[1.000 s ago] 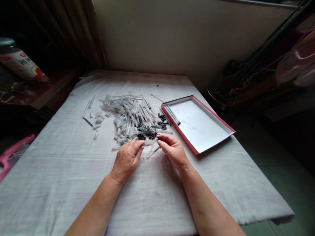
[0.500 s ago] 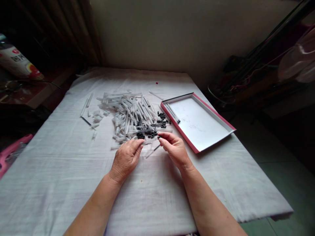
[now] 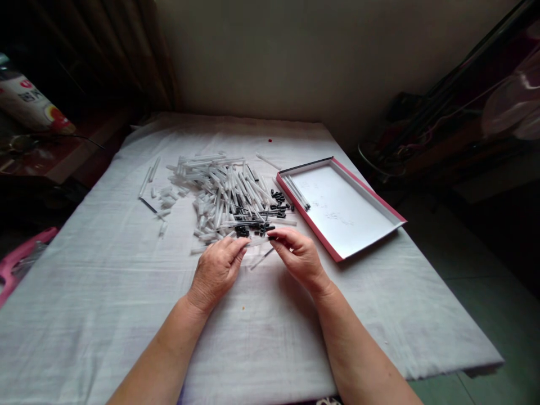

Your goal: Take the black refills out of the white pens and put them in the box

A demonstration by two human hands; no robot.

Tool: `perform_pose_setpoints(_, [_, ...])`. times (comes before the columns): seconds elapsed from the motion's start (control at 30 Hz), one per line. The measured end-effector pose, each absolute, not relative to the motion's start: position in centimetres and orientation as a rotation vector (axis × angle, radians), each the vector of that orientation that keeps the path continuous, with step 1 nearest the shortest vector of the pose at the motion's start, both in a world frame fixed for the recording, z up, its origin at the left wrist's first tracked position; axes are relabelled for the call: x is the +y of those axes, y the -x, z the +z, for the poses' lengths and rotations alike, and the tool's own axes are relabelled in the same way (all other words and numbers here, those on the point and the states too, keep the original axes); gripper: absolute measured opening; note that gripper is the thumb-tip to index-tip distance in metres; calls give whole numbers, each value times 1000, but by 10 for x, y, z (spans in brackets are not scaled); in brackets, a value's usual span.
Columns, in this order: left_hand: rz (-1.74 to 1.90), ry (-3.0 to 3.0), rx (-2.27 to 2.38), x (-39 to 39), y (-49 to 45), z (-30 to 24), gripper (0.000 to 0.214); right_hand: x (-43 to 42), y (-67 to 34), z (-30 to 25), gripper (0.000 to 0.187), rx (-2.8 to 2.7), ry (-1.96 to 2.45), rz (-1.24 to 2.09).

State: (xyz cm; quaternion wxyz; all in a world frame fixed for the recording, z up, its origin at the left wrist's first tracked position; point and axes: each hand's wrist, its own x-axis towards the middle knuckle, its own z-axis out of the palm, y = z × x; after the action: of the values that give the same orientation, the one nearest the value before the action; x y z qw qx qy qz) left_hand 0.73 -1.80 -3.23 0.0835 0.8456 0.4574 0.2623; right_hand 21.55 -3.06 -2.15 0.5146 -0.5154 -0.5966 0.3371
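Observation:
My left hand (image 3: 217, 269) and my right hand (image 3: 297, 256) meet just in front of a heap of clear plastic tubes (image 3: 219, 194) on a white cloth (image 3: 105, 292). Both hands pinch the ends of one clear tube (image 3: 257, 242) held between them. Small black caps (image 3: 253, 229) lie at the near edge of the heap, close to my fingertips. Another thin tube (image 3: 261, 259) lies on the cloth under my hands. A shallow red-rimmed white tray (image 3: 367, 194) sits to the right, with a few finished tubes (image 3: 297, 194) in its far left corner.
The cloth-covered table ends at its right edge (image 3: 447, 304), with floor beyond. A pink object (image 3: 21, 253) lies at the left edge. A bottle (image 3: 29, 107) stands on a dark shelf at far left. Tangled wires and rods (image 3: 422, 129) crowd the right background.
Both hands have stayed nearly in place, keeping hold of the tube. The view has shifted slightly.

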Motion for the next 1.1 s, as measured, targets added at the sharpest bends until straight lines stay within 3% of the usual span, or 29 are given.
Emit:
perform_pose_setpoints(0.17, [809,-2546,1331,-18,-7,-29,30,-30,-221,-19,17,-1586,1297,751])
perform_pose_setpoints(0.33, [791,-2565,1285,-19,-8,-29,29,-29,-222,-20,46,-1690,1392,731])
perform_pose_setpoints(0.43, [783,-2560,1281,-20,-8,-30,28,-29,-221,-21,53,-1660,1398,789])
perform_pose_setpoints(0.63, [779,-2517,1365,-18,-5,-31,29,-30,-222,-24,22,-1491,1296,947])
perform_pose_setpoints(0.8, [760,-2529,1369,-18,-6,-31,29,-29,-222,-27,16,-1539,1303,931])
perform_pose_setpoints(0.93, [749,-2520,1356,-19,-7,-31,28,-29,-223,-23,27,-1615,1349,855])
perform_pose_setpoints(1.1, [736,-2516,1362,-19,-6,-31,28,-30,-225,-28,19,-1562,1267,964])
